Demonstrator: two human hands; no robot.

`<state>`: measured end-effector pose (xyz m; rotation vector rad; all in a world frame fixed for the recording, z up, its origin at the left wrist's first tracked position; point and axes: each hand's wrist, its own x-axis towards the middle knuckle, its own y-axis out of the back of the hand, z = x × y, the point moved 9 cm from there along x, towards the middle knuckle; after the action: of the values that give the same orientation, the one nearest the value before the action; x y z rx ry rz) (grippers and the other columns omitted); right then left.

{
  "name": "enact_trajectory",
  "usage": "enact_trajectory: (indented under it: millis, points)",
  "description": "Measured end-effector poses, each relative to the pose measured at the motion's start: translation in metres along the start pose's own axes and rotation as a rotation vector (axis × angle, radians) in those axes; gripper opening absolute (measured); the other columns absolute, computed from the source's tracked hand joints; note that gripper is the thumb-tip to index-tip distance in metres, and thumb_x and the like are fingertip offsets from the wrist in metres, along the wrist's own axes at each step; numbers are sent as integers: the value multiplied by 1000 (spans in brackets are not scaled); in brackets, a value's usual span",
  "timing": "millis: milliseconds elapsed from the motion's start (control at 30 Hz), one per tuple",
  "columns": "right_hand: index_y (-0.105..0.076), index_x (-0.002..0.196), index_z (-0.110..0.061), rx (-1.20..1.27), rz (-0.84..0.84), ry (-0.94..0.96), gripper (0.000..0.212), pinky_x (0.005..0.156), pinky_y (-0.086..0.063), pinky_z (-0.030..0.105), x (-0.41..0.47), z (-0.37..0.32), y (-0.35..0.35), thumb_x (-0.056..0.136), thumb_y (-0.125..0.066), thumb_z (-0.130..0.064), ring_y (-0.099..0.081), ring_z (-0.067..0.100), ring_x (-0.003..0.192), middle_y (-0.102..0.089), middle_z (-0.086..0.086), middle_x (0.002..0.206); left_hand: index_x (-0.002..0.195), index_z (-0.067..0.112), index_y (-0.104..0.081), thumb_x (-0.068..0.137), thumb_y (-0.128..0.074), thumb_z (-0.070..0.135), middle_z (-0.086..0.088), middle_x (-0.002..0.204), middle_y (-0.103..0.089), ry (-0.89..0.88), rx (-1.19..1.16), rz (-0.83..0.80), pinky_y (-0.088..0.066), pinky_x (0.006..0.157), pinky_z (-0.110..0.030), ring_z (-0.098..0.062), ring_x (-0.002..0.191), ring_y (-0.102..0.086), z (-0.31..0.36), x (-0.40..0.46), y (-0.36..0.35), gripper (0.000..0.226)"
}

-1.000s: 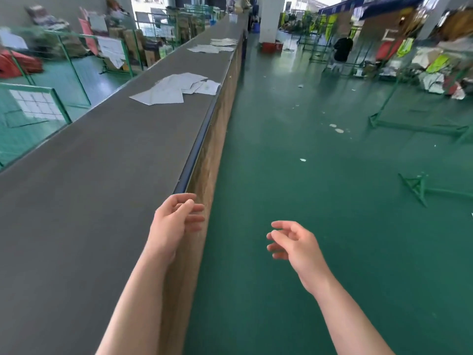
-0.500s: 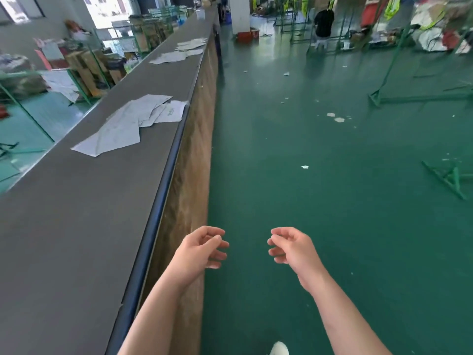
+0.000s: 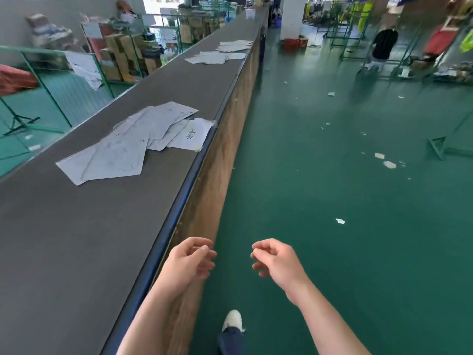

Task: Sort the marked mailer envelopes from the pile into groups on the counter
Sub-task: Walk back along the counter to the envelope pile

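Observation:
A group of several grey-white mailer envelopes [image 3: 133,144] lies on the long dark counter [image 3: 76,239] ahead on my left. One envelope with black writing [image 3: 192,135] reaches the counter's near edge. Two more envelope groups [image 3: 212,57] [image 3: 235,45] lie farther along. My left hand [image 3: 189,261] hovers beside the counter's edge, fingers loosely curled, holding nothing. My right hand [image 3: 273,258] hangs over the green floor, also loosely curled and holding nothing.
The counter has a blue edge strip and wooden side [image 3: 204,190]. Green floor [image 3: 332,201] with paper scraps spreads to the right. Green racks and cartons [image 3: 122,55] stand behind the counter. A person in black [image 3: 384,44] stands far right. My shoe [image 3: 231,320] shows below.
I have walked forward along the counter, so the nearest envelope group is closer. My left hand moved off the counter's edge toward my right hand; both stay loosely curled.

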<state>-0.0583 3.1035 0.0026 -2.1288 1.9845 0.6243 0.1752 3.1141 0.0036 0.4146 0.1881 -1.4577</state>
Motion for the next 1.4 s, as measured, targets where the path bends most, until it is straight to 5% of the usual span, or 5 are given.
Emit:
enact_trajectory:
  millis: [167, 567, 767, 1000, 1400]
  points:
    - [-71, 103, -14, -47, 32, -2, 10, 66, -56, 28, 153, -86, 17, 97, -63, -11, -71, 13, 71, -75, 9, 100, 107, 13, -70, 104, -53, 9, -9, 96, -78, -3, -48, -19, -56, 61, -27, -18, 75, -73, 94, 172, -14, 17]
    - [-71, 98, -5, 143, 216, -38, 8, 65, -55, 34, 443, -168, 127, 97, -63, -6, -67, 18, 65, -72, 5, 81, 106, 24, -67, 101, -55, 15, 1, 92, -76, -107, 228, -226, -60, 78, -47, -20, 79, -74, 247, 462, -140, 16]
    - [-72, 99, -10, 260, 246, -21, 13, 69, -55, 36, 619, -225, 198, 99, -67, -21, -66, 15, 67, -73, 6, 84, 104, 26, -67, 101, -57, 11, 2, 91, -75, -142, 313, -200, -62, 78, -47, -16, 75, -74, 329, 622, -207, 18]
    - [-73, 98, -18, 150, 210, 145, 9, 72, -59, 33, 779, -363, 239, 98, -68, -26, -72, 14, 72, -76, 2, 90, 109, 28, -66, 102, -60, 16, 3, 93, -76, -185, 288, -12, -60, 71, -28, -9, 78, -73, 429, 777, -173, 15]
    - [-70, 100, -32, -243, 36, 208, 8, 80, -60, 39, 1151, -510, 215, 95, -70, -38, -72, 12, 81, -74, -8, 86, 104, 18, -69, 99, -60, 8, -4, 89, -77, -123, 37, 133, -62, 77, -40, -26, 80, -75, 533, 1149, -141, 14]
